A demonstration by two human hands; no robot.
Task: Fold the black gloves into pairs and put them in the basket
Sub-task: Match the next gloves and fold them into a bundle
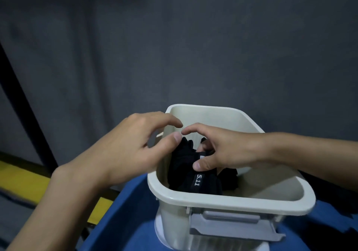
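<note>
Grey wall, one basket (232, 202), right hand (228, 150) gripping one glove bundle (182, 175) (left hand (131, 146) relaxed)

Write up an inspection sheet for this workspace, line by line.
Surface: blue surface under the basket.
Job's things: black gloves with a white 5.11 label, inside the beige basket; its grey latch faces the camera.
Clutter: nothing seen.
Grippers: right hand pinches the gloves between thumb and fingers; left hand over the left rim, fingers loosely curved, thumb by the gloves.
Cables: nothing seen.
Surroundings: dark grey backdrop, black post, yellow stripe on the floor.
</note>
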